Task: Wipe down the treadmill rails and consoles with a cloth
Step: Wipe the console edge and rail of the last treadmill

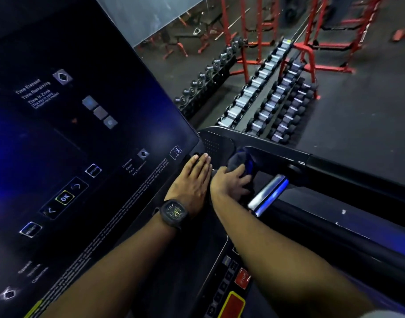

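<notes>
Cloth under fingers of right hand

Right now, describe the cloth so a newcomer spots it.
Start at the dark console. Off its lower right corner, the right hand holds a dark cloth with a blue edge on the black rail. It alone is soft and bunched.

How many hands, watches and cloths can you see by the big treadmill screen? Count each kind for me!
Hands: 2, the left hand and the right hand
Watches: 1, the watch on the left wrist
Cloths: 1, the cloth held by the right hand
Total: 4
</notes>
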